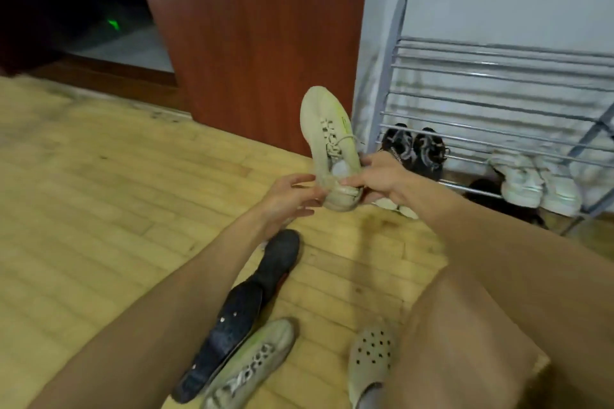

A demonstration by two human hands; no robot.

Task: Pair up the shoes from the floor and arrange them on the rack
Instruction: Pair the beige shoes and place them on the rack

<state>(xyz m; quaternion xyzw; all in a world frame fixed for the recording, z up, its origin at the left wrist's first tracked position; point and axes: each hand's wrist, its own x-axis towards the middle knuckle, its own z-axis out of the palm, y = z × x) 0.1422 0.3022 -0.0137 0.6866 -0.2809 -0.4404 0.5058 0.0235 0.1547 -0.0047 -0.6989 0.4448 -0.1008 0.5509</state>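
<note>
Nearest floor: the matching sneaker (252,365) lies beside the left forearm, against an upturned dark shoe (229,332). A perforated clog (370,355) sits by the right thigh.
Left hand (292,199): thumb and fingers pinch the heel of the held sneaker (329,146).
Right hand (382,179): its fingers grip the same heel from the other side, thumb on the collar.
Held sneaker: in the air, toe pointing away, between floor and rack (498,93).
Doing it well: I judge one hand should keep the heel while the other fetches the mate, so both go up together.
Rack: a black pair (412,149) and a white pair (538,183) fill the lower bars; aim for bare bars, toes inward.
</note>
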